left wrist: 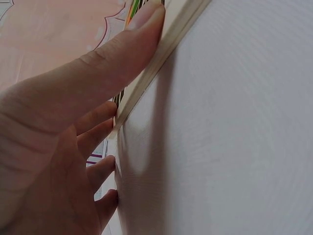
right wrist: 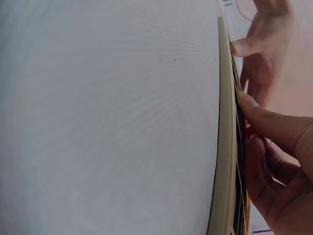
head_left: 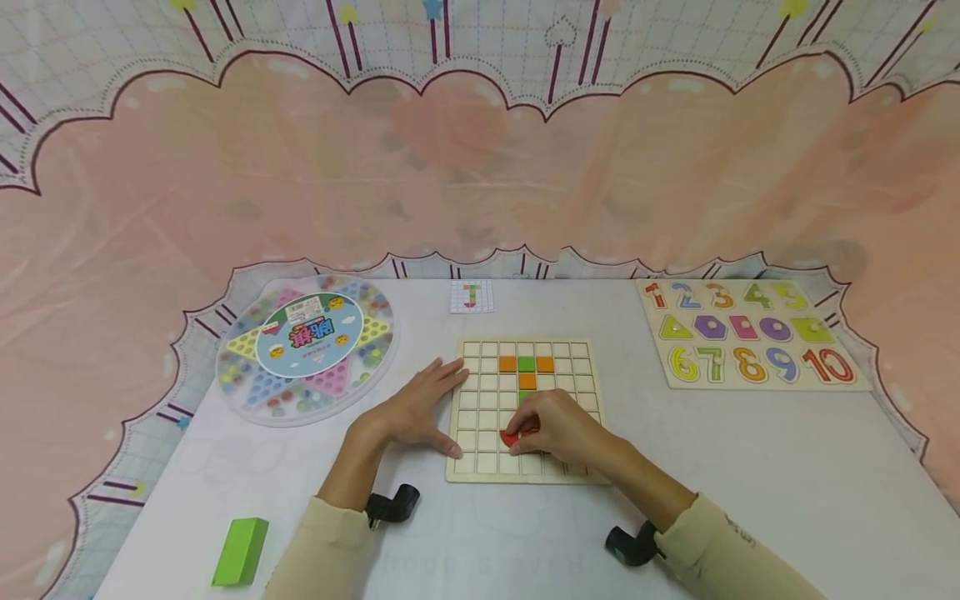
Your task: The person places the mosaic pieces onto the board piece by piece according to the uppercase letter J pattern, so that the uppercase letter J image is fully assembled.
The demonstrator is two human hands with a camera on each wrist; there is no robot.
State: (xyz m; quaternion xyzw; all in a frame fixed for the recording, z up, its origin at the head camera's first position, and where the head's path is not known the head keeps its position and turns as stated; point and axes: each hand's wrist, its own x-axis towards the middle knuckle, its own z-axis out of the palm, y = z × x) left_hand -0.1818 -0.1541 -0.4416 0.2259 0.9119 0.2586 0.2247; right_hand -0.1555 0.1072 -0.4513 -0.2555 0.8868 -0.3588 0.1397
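A square wooden grid board (head_left: 467, 468) lies flat on the white table. My left hand (head_left: 411, 408) rests at the board's left side, fingers spread and thumb touching near its lower left corner. Over the lower middle of the grid, my right hand (head_left: 562, 429) pinches a small red piece with a curved edge (head_left: 508, 437) between thumb and fingers. Orange squares (head_left: 507, 364) and a green square (head_left: 527, 364) form a row near the top. Below, an orange square (head_left: 527, 381) and a partly covered green square (head_left: 523, 396) run down. The right hand hides some cells.
A pattern card (head_left: 472, 297) showing a coloured J-like figure lies behind the board. At left sits a round clear game box (head_left: 247, 400); at right, a number-and-shape puzzle board (head_left: 757, 333). A green block (head_left: 240, 552) is near the front left. Black wrist cameras (head_left: 633, 546) stick out below the wrists.
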